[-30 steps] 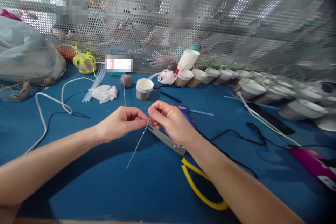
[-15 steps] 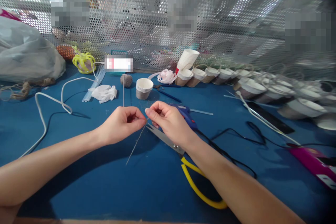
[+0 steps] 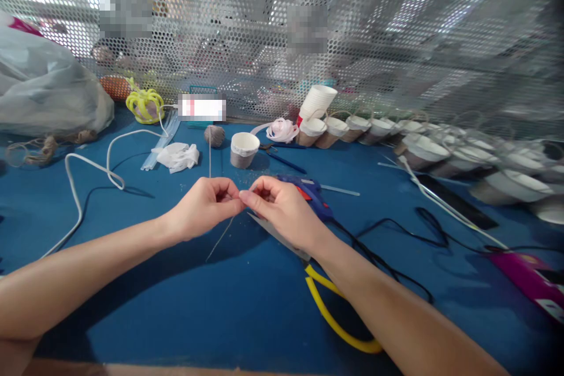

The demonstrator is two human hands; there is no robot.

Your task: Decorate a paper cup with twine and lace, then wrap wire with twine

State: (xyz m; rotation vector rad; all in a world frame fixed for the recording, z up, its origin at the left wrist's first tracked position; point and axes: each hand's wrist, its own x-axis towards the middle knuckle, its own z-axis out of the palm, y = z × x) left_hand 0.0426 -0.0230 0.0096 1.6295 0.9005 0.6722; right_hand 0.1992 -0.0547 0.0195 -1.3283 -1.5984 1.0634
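My left hand [image 3: 207,205] and my right hand [image 3: 282,208] meet over the blue table, thumbs and fingertips pinched together on a thin strand of twine [image 3: 219,239]. Its loose end hangs down to the left below my fingers; the part between the fingertips is hidden. Another length runs from behind my left hand up to a grey-brown ball of twine [image 3: 214,136]. Under my right hand and forearm lie large scissors with yellow handles [image 3: 315,299], blades partly covered. Just beyond my hands stands a small paper cup [image 3: 245,151] wrapped in twine with a white rim.
A blue glue gun [image 3: 311,197] with a black cord lies right of my hands. Several wrapped cups [image 3: 425,151] with handles line the back right, by stacked white cups [image 3: 318,101]. White ribbon [image 3: 282,130], pliers [image 3: 282,158], glue sticks and a crumpled white piece [image 3: 178,157] lie behind.
My fingertips have drawn closer together, and my right hand has shifted slightly down, covering more of the scissor blades. Less of the hanging twine end shows. The view has shifted a little.
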